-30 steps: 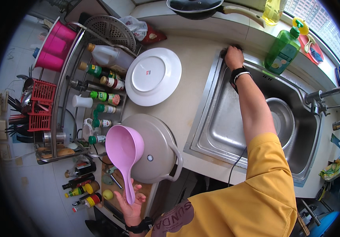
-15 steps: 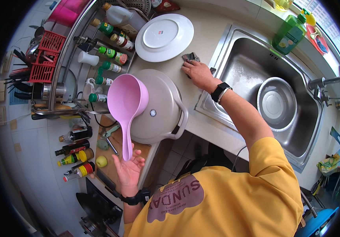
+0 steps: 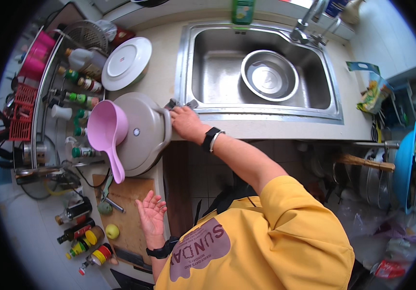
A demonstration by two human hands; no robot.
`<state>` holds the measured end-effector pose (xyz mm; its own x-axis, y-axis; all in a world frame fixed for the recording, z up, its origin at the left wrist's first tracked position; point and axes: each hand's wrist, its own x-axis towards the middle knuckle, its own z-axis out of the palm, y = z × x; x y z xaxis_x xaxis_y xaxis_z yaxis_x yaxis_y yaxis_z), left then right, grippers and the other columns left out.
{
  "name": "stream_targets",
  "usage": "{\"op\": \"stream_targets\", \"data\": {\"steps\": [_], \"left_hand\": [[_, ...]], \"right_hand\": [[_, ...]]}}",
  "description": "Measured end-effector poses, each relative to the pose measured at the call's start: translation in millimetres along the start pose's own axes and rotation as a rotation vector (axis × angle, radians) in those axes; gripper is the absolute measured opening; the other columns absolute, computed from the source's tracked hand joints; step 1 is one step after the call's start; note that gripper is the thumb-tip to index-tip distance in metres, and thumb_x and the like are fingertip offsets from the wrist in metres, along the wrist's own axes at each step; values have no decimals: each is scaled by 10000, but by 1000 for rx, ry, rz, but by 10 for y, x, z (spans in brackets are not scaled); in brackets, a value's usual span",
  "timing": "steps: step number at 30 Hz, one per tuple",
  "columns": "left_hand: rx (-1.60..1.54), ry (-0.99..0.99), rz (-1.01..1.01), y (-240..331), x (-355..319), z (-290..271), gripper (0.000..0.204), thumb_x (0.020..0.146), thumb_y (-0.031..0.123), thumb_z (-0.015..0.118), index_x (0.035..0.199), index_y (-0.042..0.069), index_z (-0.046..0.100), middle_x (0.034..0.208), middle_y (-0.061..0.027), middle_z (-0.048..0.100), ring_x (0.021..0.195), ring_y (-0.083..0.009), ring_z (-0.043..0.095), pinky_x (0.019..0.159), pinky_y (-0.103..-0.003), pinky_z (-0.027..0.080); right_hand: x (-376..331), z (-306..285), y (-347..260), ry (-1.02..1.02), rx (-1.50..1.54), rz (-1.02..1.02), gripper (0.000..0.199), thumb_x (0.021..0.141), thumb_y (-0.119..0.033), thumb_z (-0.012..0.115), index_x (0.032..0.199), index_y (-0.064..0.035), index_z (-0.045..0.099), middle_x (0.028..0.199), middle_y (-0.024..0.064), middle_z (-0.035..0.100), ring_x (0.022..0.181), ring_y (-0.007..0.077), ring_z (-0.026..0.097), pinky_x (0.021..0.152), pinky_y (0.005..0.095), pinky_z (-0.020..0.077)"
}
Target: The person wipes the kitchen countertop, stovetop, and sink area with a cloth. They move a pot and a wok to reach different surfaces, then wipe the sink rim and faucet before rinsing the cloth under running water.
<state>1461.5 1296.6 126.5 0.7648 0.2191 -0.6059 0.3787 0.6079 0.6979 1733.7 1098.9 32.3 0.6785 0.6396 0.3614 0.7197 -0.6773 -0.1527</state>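
My right hand (image 3: 186, 123) presses a crumpled dark grey cloth (image 3: 173, 103) onto the counter, by the front left corner of the steel sink (image 3: 262, 109). Its fingers are bent over the cloth and hide part of it. Palm up, my left hand (image 3: 152, 215) is held with fingers apart and nothing in it, above the wooden cutting board (image 3: 133, 205). A pink water ladle (image 3: 105, 126) rests on the lid of a beige pot (image 3: 142, 130), its handle pointing toward my left hand without touching it.
A metal basin (image 3: 270, 76) with water sits in the sink under the faucet (image 3: 301, 33). Upturned white plates (image 3: 126, 64) lie behind the pot. A bottle rack (image 3: 37, 140) stands at left. A green apple (image 3: 112, 231) and a peeler (image 3: 113, 203) are on the board.
My right hand and the cloth have come nearer the counter's front edge, close beside the pot. The view has turned right. My left hand stays open, now farther from the ladle's handle.
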Motion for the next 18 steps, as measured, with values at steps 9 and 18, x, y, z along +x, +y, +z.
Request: {"op": "stream_targets", "data": {"steps": [9, 18], "left_hand": [[221, -89, -7, -190, 95, 347, 514, 1027, 452, 440, 1290, 17, 518, 1063, -121, 656, 875, -187, 654, 747, -299, 544], [607, -206, 10, -661, 555, 1296, 377, 1020, 340, 516, 1255, 47, 554, 986, -79, 687, 789, -137, 666, 677, -243, 529]], "right_hand": [[-1224, -634, 162, 151, 87, 264, 382, 722, -201, 717, 1073, -127, 587, 1136, 40, 559, 1101, 228, 522, 937, 380, 398], [-3022, -1542, 1268, -1, -216, 595, 450, 856, -309, 668, 1269, -176, 550, 1350, -12, 515, 1279, 202, 445, 1100, 462, 301]]}}
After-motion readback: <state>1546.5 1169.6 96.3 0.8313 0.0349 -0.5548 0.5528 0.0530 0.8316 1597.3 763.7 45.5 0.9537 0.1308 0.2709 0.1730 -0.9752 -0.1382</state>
